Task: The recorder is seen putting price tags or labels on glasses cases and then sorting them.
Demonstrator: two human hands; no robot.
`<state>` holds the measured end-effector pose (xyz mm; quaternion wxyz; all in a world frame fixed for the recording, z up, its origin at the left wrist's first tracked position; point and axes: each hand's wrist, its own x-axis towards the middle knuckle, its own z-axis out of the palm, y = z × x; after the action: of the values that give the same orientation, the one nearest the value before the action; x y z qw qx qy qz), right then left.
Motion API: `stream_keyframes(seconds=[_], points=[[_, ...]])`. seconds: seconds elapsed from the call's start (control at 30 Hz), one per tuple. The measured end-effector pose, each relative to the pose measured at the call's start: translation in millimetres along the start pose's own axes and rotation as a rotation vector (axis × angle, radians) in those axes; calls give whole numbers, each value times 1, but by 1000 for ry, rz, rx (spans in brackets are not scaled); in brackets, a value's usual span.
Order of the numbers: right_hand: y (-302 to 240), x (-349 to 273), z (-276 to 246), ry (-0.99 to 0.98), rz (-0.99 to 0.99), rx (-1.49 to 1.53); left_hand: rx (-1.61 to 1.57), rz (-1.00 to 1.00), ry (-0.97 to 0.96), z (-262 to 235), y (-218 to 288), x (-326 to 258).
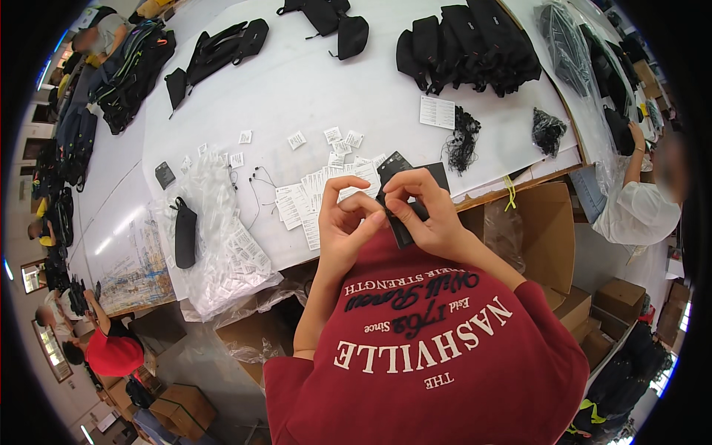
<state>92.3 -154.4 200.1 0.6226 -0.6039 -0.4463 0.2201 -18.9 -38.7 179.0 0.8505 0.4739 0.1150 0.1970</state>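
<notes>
Several flat black cards (pixel 393 162) right of the white slips (pixel 295 204); left fingers (pixel 345 182) curled, right fingers (pixel 411 178) bent over the cards, can't tell if either's gripping anything.

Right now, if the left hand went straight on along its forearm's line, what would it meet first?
Probably the white cards just beyond the left hand; its height is unclear, so it might pass above them.

White worktable (pixel 245 93) with brown edge (pixel 475 200); grey floor (pixel 200 363); pale wall (pixel 26 248), windows (pixel 33 277), glowing strip light (pixel 87 434).
</notes>
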Motion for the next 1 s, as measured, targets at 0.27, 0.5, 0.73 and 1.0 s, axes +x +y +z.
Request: stream_keyframes(seconds=[0.27, 0.5, 0.73, 1.0], points=[[1, 0, -3, -57, -90, -211, 100, -7, -18, -2, 1, 0], [-4, -2, -2, -76, -110, -46, 133, -39, -71, -8, -5, 10], [-3, -6, 2, -43, -106, -20, 39, -163, -271, -20, -8, 25], [-5, -4, 6, 25, -103, 31, -25, -160, -280, -2, -3, 20]])
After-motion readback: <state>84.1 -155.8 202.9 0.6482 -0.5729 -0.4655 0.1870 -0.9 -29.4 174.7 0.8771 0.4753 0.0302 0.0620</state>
